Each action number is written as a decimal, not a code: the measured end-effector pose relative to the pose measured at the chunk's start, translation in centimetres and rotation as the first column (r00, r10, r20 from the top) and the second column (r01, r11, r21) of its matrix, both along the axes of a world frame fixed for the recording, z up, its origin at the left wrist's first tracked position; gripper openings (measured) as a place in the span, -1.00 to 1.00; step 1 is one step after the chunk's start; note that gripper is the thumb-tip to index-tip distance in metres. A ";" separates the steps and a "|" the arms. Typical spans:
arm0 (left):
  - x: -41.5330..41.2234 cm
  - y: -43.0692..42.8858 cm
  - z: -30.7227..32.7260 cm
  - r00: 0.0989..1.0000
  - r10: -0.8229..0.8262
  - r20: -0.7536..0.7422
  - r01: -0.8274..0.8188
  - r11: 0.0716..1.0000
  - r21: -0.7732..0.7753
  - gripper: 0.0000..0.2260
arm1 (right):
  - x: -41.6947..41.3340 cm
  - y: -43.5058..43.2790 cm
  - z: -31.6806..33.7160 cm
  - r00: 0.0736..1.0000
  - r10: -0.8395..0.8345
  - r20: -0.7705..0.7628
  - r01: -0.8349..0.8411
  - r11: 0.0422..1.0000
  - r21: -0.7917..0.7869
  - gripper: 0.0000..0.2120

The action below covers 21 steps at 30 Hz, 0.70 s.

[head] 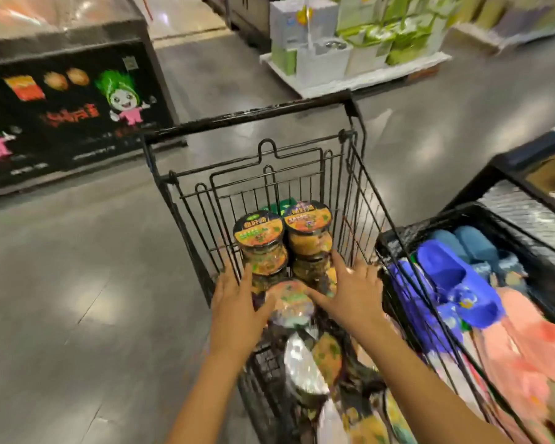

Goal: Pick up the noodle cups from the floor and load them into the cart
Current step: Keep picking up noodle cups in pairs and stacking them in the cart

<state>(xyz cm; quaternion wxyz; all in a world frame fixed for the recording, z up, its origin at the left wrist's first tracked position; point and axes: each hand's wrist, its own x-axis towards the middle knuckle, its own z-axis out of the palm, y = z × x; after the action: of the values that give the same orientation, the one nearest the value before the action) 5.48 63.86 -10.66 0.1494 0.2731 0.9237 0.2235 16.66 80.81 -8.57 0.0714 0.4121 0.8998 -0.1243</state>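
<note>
A black wire cart (359, 200) stands in front of me on the store floor. Two stacks of shrink-wrapped noodle cups stand upright at its far end: the left stack (258, 237) and the right stack (307, 219). A third noodle cup pack (290, 302) sits nearer to me, blurred. My left hand (236, 304) and my right hand (346, 294) press on its two sides with fingers spread. More wrapped noodle packs (305, 370) lie lower in the cart, between my forearms.
A black display bin of blue and pink slippers (455, 274) stands tight against the cart's right side. A black freezer case with cartoon graphics (71, 100) is at the left. A pallet of boxed goods (350, 56) stands beyond the cart. Grey floor (77, 299) stretches to the left.
</note>
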 end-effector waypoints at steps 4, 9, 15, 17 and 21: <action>7.0 -7.8 1.1 0.989 -0.147 0.024 0.147 0.989 -0.026 -0.32 | 9.0 -8.9 0.1 0.992 -0.103 -0.070 0.102 0.994 -0.025 0.01; 13.4 -16.4 2.8 0.948 -0.316 -0.047 0.308 0.943 -0.122 -0.31 | 18.1 -18.1 0.9 0.958 -0.284 -0.034 0.280 0.955 -0.094 0.00; 20.0 -23.2 3.5 0.906 -0.418 -0.061 0.401 0.897 -0.187 -0.33 | 27.1 -26.8 -0.2 0.941 -0.334 0.048 0.337 0.938 -0.085 -0.01; 22.3 -24.8 3.3 0.889 -0.457 -0.033 0.441 0.872 -0.213 -0.32 | 29.8 -29.2 -0.4 0.930 -0.353 0.100 0.363 0.925 -0.114 -0.03; 27.0 -26.6 2.5 0.830 -0.557 0.013 0.533 0.787 -0.312 -0.32 | 35.2 -33.1 -1.4 0.901 -0.429 0.064 0.433 0.892 -0.132 0.05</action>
<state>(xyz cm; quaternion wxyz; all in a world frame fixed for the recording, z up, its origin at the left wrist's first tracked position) 32.51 37.30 -8.19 0.2104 0.5106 0.8335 0.0158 51.89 47.71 -10.02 0.0864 0.5971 0.7735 -0.1942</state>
